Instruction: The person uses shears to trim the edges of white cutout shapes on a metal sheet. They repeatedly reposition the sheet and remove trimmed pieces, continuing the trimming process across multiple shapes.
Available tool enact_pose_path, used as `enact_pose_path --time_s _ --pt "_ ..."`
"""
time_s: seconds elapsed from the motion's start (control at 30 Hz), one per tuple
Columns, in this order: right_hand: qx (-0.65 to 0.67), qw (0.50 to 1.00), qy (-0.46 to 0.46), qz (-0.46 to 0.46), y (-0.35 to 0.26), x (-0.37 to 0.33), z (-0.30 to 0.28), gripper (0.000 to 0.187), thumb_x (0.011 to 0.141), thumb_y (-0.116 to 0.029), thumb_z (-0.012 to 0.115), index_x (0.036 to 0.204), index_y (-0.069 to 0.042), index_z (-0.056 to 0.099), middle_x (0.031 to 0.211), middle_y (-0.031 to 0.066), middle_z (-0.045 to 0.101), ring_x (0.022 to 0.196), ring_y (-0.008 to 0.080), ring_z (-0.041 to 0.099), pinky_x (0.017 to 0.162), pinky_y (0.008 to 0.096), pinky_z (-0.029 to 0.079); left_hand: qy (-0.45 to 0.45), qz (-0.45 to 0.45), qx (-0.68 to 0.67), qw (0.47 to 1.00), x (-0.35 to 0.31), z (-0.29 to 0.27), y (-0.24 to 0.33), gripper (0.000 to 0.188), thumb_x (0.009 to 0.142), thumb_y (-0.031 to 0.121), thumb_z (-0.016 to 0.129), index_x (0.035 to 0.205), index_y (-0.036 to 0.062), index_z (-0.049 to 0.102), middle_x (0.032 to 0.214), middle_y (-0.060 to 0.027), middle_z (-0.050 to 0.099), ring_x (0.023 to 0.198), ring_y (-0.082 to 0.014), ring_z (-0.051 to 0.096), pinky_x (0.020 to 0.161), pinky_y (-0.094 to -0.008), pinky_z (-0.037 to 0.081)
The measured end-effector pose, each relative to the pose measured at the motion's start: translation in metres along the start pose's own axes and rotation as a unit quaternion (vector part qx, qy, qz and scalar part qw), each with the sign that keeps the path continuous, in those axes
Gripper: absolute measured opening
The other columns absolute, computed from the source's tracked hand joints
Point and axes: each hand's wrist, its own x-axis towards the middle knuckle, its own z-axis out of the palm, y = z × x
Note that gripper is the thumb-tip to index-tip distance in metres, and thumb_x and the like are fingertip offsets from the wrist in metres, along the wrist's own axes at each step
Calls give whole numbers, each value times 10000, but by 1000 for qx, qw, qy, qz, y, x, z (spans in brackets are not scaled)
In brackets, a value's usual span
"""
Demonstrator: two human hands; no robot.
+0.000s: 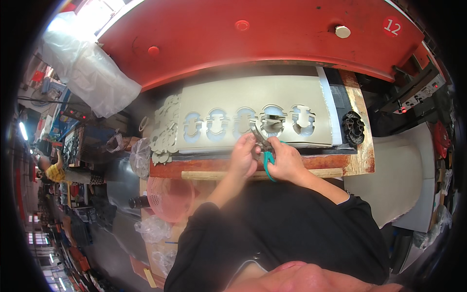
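A wide grey sheet (243, 90) lies on the table with a row of curved cut-out openings, pale blue showing through several. At the sheet's front edge my left hand (243, 155) is closed on a curved grey cut piece (257, 132), its fingertips pinching the lower end. Close beside it, my right hand (287, 164) is closed around scissors with teal handles (267, 168). Their blades are mostly hidden by my fingers and the piece. Whether they touch the piece I cannot tell.
A red machine beam (204, 36) spans the far side. Stacked grey cut pieces (166, 131) sit left of the sheet; a dark cutting die (352, 129) lies right. A pink basket (168, 200) stands near left. A control box (428, 95) is far right. Another person (56, 171) is far left.
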Motion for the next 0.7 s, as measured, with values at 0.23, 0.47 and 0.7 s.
enact_pose_path --time_s 0.23,0.47,0.7 --pt "20 1000 -9 5 2 -1 5 458 736 -198 595 1154 -65 466 831 243 620 816 431 610 716 517 477 10 -14 -16 1000 1 -7 -3 112 943 155 584 1011 66 575 905 -10 597 683 -101 493 642 -229 443" --pt "13 999 34 -26 7 -2 14 417 722 -131 605 1107 -52 467 699 169 580 670 384 595 614 468 465 7 -15 -4 1000 0 -6 -3 117 938 164 594 1010 73 577 885 -9 596 681 -99 485 638 -231 439" --pt "23 999 24 -12 8 -3 13 403 745 -182 602 1106 -57 472 777 222 607 757 416 605 673 503 472 25 -11 -6 1000 -3 0 -2 122 933 165 603 1010 74 574 875 -10 594 672 -96 486 621 -227 439"
